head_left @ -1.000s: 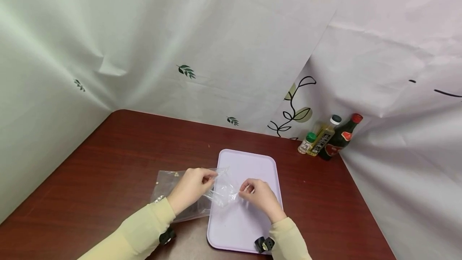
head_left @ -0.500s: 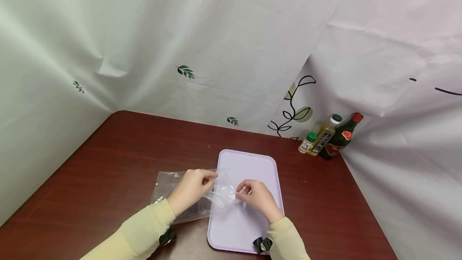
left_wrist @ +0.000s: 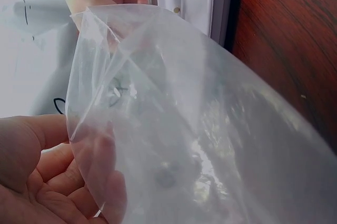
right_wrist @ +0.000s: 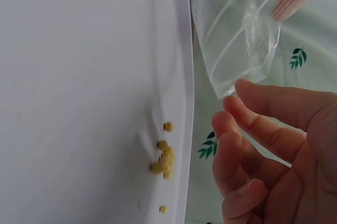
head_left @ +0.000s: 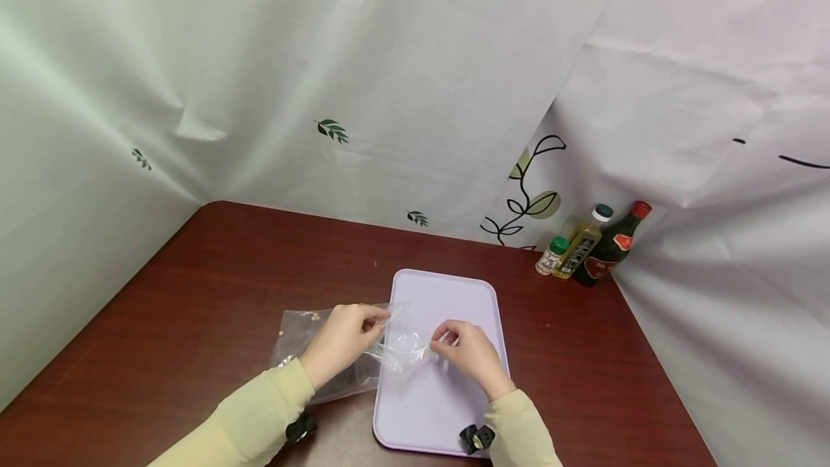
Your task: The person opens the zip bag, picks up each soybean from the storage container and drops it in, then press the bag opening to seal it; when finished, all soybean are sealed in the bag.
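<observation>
My left hand (head_left: pixel 344 337) grips the mouth edge of a clear plastic bag (head_left: pixel 301 330), its fingers showing through the film in the left wrist view. The thumb and forefinger of my right hand (right_wrist: pixel 279 150) pinch the corner of that mouth, over the lilac tray (head_left: pixel 421 416). From the hands the bag stretches left across the table, with a few small pale beans (head_left: pixel 315 316) at its far side. In the right wrist view, several round yellow beans (right_wrist: pixel 167 162) sit by the tray's raised edge. My left forearm hides part of the bag.
The dark red wooden table (head_left: pixel 259 251) backs onto a white printed cloth (head_left: pixel 415 92). At the back right corner stand a green-capped shaker (head_left: pixel 550 258), a bottle of yellow oil (head_left: pixel 581 243) and a dark bottle with a red cap (head_left: pixel 612 247).
My right hand shifted slightly left, then back right, and now has its fingertips at the bag's corner. The left hand has kept its hold, and the bag and tray have barely moved.
</observation>
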A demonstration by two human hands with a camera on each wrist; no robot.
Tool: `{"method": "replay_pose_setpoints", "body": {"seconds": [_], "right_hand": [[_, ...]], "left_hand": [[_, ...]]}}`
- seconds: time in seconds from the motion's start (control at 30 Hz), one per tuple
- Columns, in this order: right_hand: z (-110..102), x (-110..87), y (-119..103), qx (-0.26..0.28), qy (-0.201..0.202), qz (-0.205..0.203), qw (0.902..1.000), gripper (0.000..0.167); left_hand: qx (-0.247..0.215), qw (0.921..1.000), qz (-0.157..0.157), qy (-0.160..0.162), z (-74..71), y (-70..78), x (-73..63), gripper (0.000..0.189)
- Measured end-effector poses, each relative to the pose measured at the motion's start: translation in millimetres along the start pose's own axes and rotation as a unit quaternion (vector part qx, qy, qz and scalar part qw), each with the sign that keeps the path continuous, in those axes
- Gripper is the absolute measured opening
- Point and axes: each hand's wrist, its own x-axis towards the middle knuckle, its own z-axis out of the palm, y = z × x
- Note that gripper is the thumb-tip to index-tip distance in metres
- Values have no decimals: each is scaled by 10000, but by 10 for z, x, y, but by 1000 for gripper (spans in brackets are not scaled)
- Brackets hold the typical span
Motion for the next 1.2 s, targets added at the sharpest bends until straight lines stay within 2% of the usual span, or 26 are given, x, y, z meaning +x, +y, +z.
{"method": "replay_pose_setpoints", "body": {"seconds": [0.33, 0.7, 0.93, 1.2], "right_hand": [[-26, -2, 136, 52, 18, 212, 9998, 8], [-23, -43, 237, -480, 90, 548, 9973, 10], [-29, -38, 262, -798, -64, 767, 9938, 14], [-12, 6, 296, -939, -199, 831, 9919, 16]], "left_hand": [[65, 9999, 74, 44, 6, -1, -4, 18], [104, 9999, 104, 51, 32, 8, 3, 17], [123, 9998, 115, 70, 38, -1, 9, 17], [100, 9999, 92, 67, 35, 1, 1, 17]]}}
